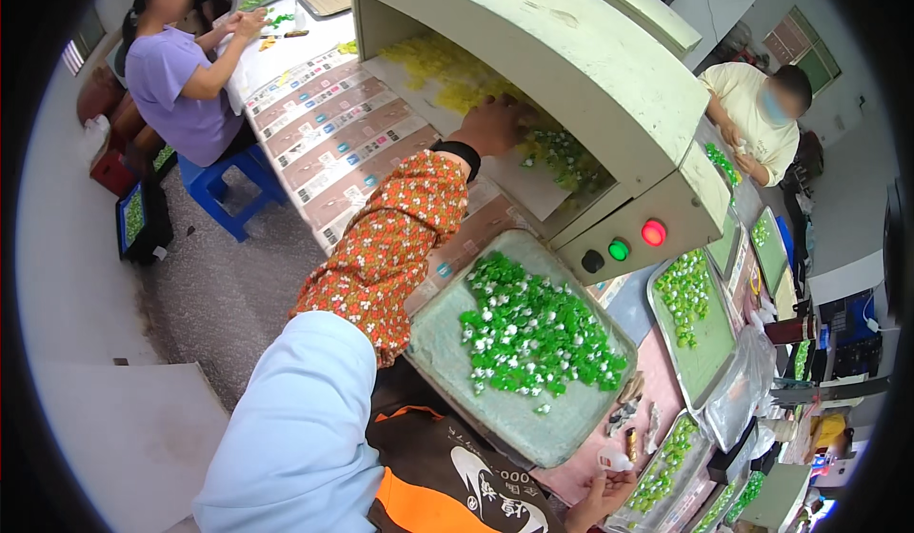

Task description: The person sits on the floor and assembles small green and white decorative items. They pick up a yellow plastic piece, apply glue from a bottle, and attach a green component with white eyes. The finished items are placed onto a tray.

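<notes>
Left hand (492,126) inside cream hooded machine (581,67), by small bright-yellow pieces (455,78); grip shadowed, can't tell
Grey-green rectangular tray (446,331) holds small green-and-white pieces (533,328); right hand (602,500) cut off, grip can't tell

The person's left arm (386,243) stretches far forward, the left hand (491,126) back-up; the right hand (602,502) sits low, fingers loosely bent.

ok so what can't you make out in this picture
Head view:
- left hand: blur and shade hide whether it holds anything
- right hand: forearm cut off by the lower edge
- machine: part of its inside hidden by its hood
- yellow pieces: too small to count
</notes>
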Demonstrator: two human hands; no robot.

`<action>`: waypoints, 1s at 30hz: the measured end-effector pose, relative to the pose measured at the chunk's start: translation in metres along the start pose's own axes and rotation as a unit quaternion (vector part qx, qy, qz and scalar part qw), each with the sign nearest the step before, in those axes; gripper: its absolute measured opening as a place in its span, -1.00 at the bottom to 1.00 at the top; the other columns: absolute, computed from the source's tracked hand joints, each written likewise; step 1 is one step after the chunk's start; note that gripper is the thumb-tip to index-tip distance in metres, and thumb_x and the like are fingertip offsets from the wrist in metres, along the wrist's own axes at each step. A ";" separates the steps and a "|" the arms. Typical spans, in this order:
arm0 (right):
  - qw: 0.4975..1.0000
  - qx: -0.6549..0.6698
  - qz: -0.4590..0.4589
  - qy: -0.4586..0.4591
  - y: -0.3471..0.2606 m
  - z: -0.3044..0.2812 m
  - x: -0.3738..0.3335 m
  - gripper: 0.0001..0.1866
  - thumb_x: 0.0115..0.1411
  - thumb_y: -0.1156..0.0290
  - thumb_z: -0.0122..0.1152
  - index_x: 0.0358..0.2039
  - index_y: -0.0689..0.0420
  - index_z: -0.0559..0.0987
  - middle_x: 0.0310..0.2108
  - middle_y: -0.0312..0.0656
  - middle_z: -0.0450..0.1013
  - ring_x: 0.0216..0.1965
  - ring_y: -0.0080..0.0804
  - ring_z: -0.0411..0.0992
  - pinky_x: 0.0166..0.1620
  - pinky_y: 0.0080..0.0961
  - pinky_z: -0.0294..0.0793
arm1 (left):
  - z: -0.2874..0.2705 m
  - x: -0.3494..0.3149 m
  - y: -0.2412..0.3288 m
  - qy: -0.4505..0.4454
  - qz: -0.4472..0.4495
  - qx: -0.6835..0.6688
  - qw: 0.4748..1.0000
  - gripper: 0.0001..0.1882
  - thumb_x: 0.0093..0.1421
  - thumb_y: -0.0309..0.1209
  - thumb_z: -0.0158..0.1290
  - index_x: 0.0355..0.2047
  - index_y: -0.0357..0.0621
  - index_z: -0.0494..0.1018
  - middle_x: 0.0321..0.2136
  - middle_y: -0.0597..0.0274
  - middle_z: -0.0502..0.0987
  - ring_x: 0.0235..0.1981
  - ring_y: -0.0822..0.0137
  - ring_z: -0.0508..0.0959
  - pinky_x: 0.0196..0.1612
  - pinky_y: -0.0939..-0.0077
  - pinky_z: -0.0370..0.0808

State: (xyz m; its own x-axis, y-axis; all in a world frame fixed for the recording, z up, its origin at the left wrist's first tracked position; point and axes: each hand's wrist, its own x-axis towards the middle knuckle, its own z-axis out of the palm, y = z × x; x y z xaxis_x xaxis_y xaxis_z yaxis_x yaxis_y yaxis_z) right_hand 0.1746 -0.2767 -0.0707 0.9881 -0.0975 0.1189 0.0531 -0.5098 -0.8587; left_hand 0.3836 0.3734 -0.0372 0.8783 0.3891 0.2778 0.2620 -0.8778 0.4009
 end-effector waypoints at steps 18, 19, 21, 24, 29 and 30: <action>0.998 0.049 0.040 0.025 0.002 0.017 0.004 -0.61 0.31 0.55 0.14 0.14 0.26 0.36 -0.16 -0.31 0.37 -0.31 -0.66 0.30 -0.34 -0.71 0.30 | 0.039 0.065 -0.027 -0.048 0.078 0.124 0.988 -0.50 0.29 -0.18 0.02 0.23 0.09 0.46 0.22 0.00 0.46 0.19 -0.04 0.50 0.23 -0.10 0.41; 0.998 0.035 0.054 0.017 0.004 0.010 0.003 -0.61 0.32 0.56 0.14 0.14 0.26 0.36 -0.17 -0.32 0.37 -0.30 -0.64 0.31 -0.32 -0.71 0.31 | 0.032 0.060 -0.020 -0.052 0.107 0.138 0.983 -0.50 0.27 -0.19 0.03 0.22 0.08 0.47 0.20 0.00 0.48 0.17 -0.05 0.51 0.23 -0.07 0.42; 0.997 0.023 0.075 -0.009 -0.006 0.010 0.007 -0.62 0.33 0.56 0.13 0.13 0.26 0.36 -0.18 -0.32 0.36 -0.29 -0.61 0.31 -0.27 -0.70 0.32 | 0.048 0.071 -0.074 0.099 0.181 0.126 0.970 -0.52 0.22 -0.27 0.05 0.18 0.15 0.52 0.10 0.07 0.57 0.11 -0.05 0.56 0.20 0.00 0.47; 0.997 0.063 0.043 -0.007 0.004 0.010 0.008 -0.62 0.33 0.58 0.13 0.14 0.25 0.36 -0.17 -0.32 0.35 -0.23 -0.60 0.31 -0.23 -0.69 0.33 | 0.045 0.083 -0.113 0.167 0.264 0.054 0.948 -0.58 0.29 -0.29 0.02 0.17 0.20 0.50 0.00 0.15 0.62 0.00 0.02 0.60 0.09 -0.03 0.50; 0.993 0.101 0.066 0.008 -0.015 0.014 -0.001 -0.56 0.32 0.60 0.12 0.20 0.27 0.33 -0.16 -0.27 0.39 -0.22 -0.58 0.34 -0.21 -0.67 0.37 | 0.021 0.073 -0.116 0.059 0.022 -0.413 0.909 -0.48 0.36 -0.13 0.02 0.30 0.14 0.33 0.12 0.14 0.55 0.07 0.10 0.54 0.16 0.00 0.44; 0.989 0.129 0.073 -0.006 -0.008 0.007 0.000 -0.48 0.28 0.64 0.11 0.25 0.28 0.28 -0.13 -0.19 0.41 -0.24 -0.49 0.39 -0.17 -0.59 0.42 | 0.008 0.065 -0.122 0.029 -0.062 -0.503 0.861 -0.44 0.36 -0.09 0.02 0.33 0.12 0.30 0.16 0.13 0.53 0.11 0.11 0.53 0.19 0.00 0.43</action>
State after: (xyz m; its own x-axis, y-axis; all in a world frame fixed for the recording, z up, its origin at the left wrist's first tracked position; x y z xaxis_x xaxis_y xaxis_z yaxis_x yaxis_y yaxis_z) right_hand 0.1757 -0.2666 -0.0677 0.9894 -0.1436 -0.0209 -0.0576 -0.2558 -0.9650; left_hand 0.4120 0.5039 -0.0754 0.8393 0.5016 0.2095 -0.1524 -0.1527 0.9764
